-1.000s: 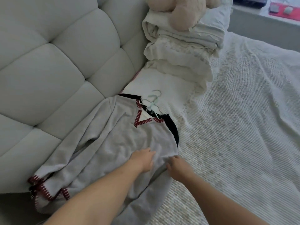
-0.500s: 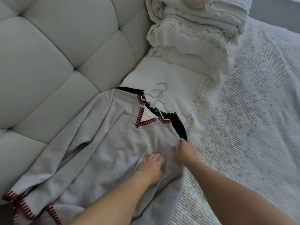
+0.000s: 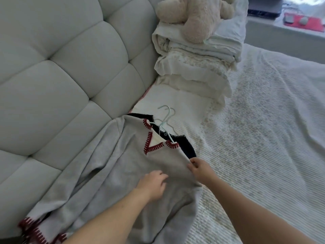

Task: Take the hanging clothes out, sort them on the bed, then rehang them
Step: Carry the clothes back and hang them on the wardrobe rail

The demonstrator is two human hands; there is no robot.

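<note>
A grey sweater (image 3: 112,166) with red blanket-stitch trim lies spread on the bed (image 3: 255,138), partly up against the headboard. Under it lies a dark navy garment (image 3: 186,147), showing at the neck and right shoulder. Pale hangers (image 3: 166,118) stick out of the necklines. My left hand (image 3: 153,184) rests on the sweater's chest with fingers loosely bent. My right hand (image 3: 200,169) pinches the sweater's right shoulder edge beside the navy cloth.
A padded grey headboard (image 3: 61,76) rises on the left. A stack of folded white bedding (image 3: 197,67) with a cream plush toy (image 3: 195,16) on top stands at the bed's head. A ledge with a red tray (image 3: 306,23) lies far right.
My right hand has slid up along the sweater's right edge to the shoulder and taken a pinch of it. My left hand stays on the chest. The view shifted slightly.
</note>
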